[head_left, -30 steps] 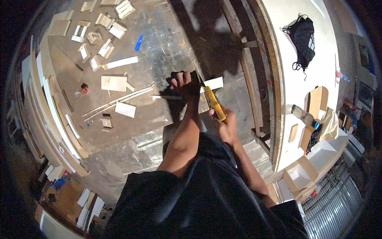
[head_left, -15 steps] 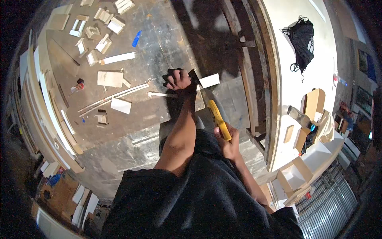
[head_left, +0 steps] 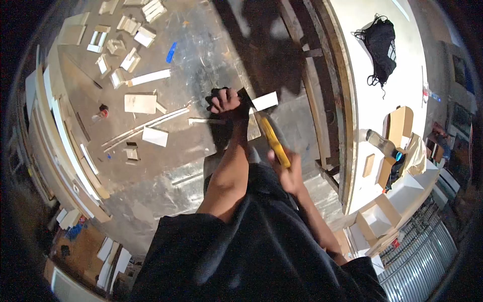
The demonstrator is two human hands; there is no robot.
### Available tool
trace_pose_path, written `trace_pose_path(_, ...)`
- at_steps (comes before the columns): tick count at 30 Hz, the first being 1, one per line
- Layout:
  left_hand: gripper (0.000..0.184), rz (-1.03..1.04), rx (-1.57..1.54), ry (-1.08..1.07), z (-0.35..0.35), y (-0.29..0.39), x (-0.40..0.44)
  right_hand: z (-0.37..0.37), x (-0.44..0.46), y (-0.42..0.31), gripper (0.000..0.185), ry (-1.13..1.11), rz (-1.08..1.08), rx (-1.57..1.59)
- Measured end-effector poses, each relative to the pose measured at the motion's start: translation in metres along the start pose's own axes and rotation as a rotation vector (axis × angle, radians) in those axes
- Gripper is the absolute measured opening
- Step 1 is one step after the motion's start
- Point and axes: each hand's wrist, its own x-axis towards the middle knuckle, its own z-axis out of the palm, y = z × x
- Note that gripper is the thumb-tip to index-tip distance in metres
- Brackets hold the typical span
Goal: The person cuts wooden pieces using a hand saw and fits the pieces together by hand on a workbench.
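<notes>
My right hand is wrapped around the yellow handle of a handsaw, slightly blurred. The blade slants up and left, meeting a white board piece whose bright end shows right of the blade. Left of the blade, my left hand is closed with bent fingers, on what looks like the shadowed part of the same board. Its grip underneath is partly hidden in dark shadow. A thin pale strip lies just below and left of that hand.
Small wooden frames, a flat board, long strips and a blue piece lie on the floor at left. A white-topped table at right carries a black mesh item, a bottle and boxes.
My right hand and the saw have shifted slightly up and left along the blade's line. My left hand stays nearly in place. The whole view has shifted slightly.
</notes>
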Motion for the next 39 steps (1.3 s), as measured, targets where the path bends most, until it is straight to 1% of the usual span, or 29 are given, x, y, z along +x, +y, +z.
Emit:
trace_pose_path(1,0.033,-0.003,-0.003,0.001,0.010,0.000,0.000,0.003,-0.013,-0.002,0.035,0.086,-0.063,0.068)
trace_pose_path(3,0.030,0.015,0.051,0.076,0.023,-0.007,-0.001,0.005,-0.010,-0.007,0.036,0.063,-0.060,0.037)
trace_pose_path(4,0.030,0.021,0.048,0.076,0.017,-0.005,0.001,0.005,-0.004,-0.008,0.036,0.056,-0.068,0.005)
trace_pose_path(5,0.028,0.034,-0.006,0.115,0.013,0.001,0.006,0.007,0.012,0.008,0.034,0.012,-0.045,0.023)
trace_pose_path(7,0.025,0.048,-0.049,0.117,0.007,-0.003,-0.002,0.003,-0.002,0.003,0.034,-0.009,-0.016,0.023)
trace_pose_path(8,0.025,0.054,-0.055,0.126,0.006,-0.001,0.002,0.001,0.001,-0.004,0.034,-0.022,-0.018,0.019)
trace_pose_path(9,0.026,0.043,-0.046,0.120,0.005,0.001,0.001,0.001,-0.014,-0.007,0.035,0.037,-0.021,0.038)
trace_pose_path(12,0.027,0.029,-0.028,0.121,0.003,-0.007,-0.005,0.002,-0.026,-0.002,0.035,0.074,-0.028,0.070)
trace_pose_path(13,0.029,0.045,-0.041,0.140,0.006,-0.005,-0.001,0.005,-0.013,-0.001,0.035,0.042,-0.003,0.006)
trace_pose_path(16,0.032,0.053,-0.033,0.182,0.012,-0.004,-0.001,0.001,-0.005,-0.013,0.036,0.005,0.031,0.030)
trace_pose_path(17,0.033,0.064,-0.032,0.206,0.013,-0.005,-0.003,-0.006,-0.015,-0.002,0.032,0.014,0.022,-0.031)
trace_pose_path(18,0.033,0.069,-0.031,0.247,0.022,-0.006,0.001,-0.009,-0.019,-0.004,0.032,0.013,0.007,-0.036)
trace_pose_path(19,0.031,0.052,0.035,0.370,0.038,-0.007,0.007,-0.010,-0.022,-0.009,0.031,0.005,0.058,0.009)
trace_pose_path(20,0.031,0.051,0.042,0.359,0.050,-0.016,-0.001,-0.010,-0.031,-0.012,0.031,-0.005,0.138,0.056)
trace_pose_path(21,0.030,0.052,0.022,0.303,0.040,-0.016,-0.007,-0.007,-0.025,-0.016,0.029,0.024,0.057,0.009)
trace_pose_path(22,0.030,0.055,-0.008,0.269,0.036,-0.013,-0.001,-0.008,-0.015,-0.020,0.029,0.026,0.051,0.008)
trace_pose_path(24,0.029,0.071,-0.035,0.201,0.024,-0.013,-0.015,-0.009,-0.020,-0.024,0.039,0.006,0.033,0.071)
trace_pose_path(26,0.029,0.044,0.046,0.236,0.022,-0.003,-0.002,-0.009,-0.029,-0.008,0.039,0.060,0.002,0.060)
trace_pose_path(27,0.030,-0.005,0.096,0.358,0.028,0.004,0.005,-0.008,-0.025,-0.010,0.039,0.069,0.008,0.090)
trace_pose_path(28,0.031,0.052,0.114,0.302,0.028,-0.004,-0.001,-0.004,-0.028,-0.012,0.039,0.072,0.037,0.126)
trace_pose_path(29,0.031,0.023,0.111,0.231,0.031,-0.007,-0.006,-0.008,-0.019,-0.014,0.041,0.006,0.095,0.081)
trace_pose_path(30,0.030,-0.003,0.098,0.164,0.023,-0.001,-0.006,-0.006,-0.006,-0.015,0.041,0.009,0.093,0.084)
trace_pose_path(31,0.030,0.005,0.101,0.149,0.013,-0.003,-0.015,0.000,-0.001,-0.016,0.042,0.031,0.107,0.081)
trace_pose_path(33,0.027,0.042,-0.042,0.107,0.002,-0.003,-0.005,0.006,0.001,-0.016,0.041,0.067,0.080,0.094)
trace_pose_path(34,0.027,0.020,-0.045,0.011,0.006,-0.006,-0.003,0.005,0.002,-0.014,0.041,0.071,0.079,0.091)
trace_pose_path(36,0.025,0.076,0.000,0.164,0.005,-0.005,-0.008,0.006,-0.006,-0.004,0.041,0.043,0.028,0.090)
trace_pose_path(37,0.025,0.071,0.006,0.170,0.006,-0.005,-0.005,0.013,-0.006,0.001,0.039,0.091,-0.044,0.030)
trace_pose_path(38,0.025,0.065,0.007,0.160,0.005,-0.004,-0.005,0.013,-0.003,0.003,0.039,0.084,-0.045,0.030)
trace_pose_path(39,0.025,0.057,0.005,0.149,0.005,-0.004,-0.006,0.011,0.000,0.000,0.037,0.054,0.011,0.072)
